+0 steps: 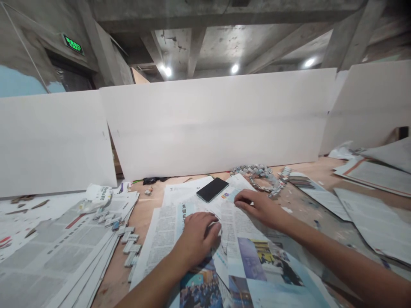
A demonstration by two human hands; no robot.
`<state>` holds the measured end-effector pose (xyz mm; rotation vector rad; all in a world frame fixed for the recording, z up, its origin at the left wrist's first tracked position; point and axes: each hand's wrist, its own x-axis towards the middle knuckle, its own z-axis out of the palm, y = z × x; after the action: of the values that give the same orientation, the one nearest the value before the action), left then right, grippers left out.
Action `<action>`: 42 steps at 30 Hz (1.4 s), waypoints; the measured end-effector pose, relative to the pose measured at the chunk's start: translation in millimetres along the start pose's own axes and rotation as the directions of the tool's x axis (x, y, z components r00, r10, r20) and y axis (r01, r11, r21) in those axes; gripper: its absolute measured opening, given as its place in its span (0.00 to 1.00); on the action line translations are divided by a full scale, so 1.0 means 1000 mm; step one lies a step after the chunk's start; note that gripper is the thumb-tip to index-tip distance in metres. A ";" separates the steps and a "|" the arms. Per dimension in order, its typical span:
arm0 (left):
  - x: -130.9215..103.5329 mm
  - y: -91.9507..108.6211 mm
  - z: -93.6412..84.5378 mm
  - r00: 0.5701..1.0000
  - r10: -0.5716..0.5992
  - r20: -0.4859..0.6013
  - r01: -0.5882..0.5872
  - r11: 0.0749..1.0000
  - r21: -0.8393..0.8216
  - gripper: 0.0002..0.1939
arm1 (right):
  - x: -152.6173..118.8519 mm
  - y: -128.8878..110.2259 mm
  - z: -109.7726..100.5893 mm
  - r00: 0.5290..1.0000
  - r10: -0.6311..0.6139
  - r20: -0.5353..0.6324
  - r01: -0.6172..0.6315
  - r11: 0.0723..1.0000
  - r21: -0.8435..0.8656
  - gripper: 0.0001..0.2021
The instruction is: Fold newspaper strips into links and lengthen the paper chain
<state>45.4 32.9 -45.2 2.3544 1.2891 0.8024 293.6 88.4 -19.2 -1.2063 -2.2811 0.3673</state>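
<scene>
My left hand [199,238] rests on a spread newspaper [163,229], palm down, with its fingers loosely bent and the thumb a little apart. Nothing shows in its grasp. Farther right, my right hand [257,206] touches the same paper with its fingertips, fingers bent and nothing visible in them. A dark-screened phone [212,189] lies on the newspaper just beyond both hands. Along the newspaper's left side runs a row of small folded paper pieces [131,247]. Behind my right hand sits a ring of linked folded paper [261,177].
A stack of newspapers [70,244] lies at the left, with a crumpled white bag [98,196] on it. More sheets and booklets [375,218] cover the right side. A tall white board [218,124] stands along the table's back. A black item [154,180] lies at its foot.
</scene>
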 end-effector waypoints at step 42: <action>0.005 -0.021 -0.064 0.918 -0.392 -0.058 0.385 0.848 0.363 0.15 | -0.055 -0.055 0.057 0.927 0.016 0.375 0.022 0.995 -0.096 0.36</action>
<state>-5.8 50.4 -4.8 2.2247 1.9707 0.4357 249.3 12.6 -58.0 -1.2686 -2.6546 0.5300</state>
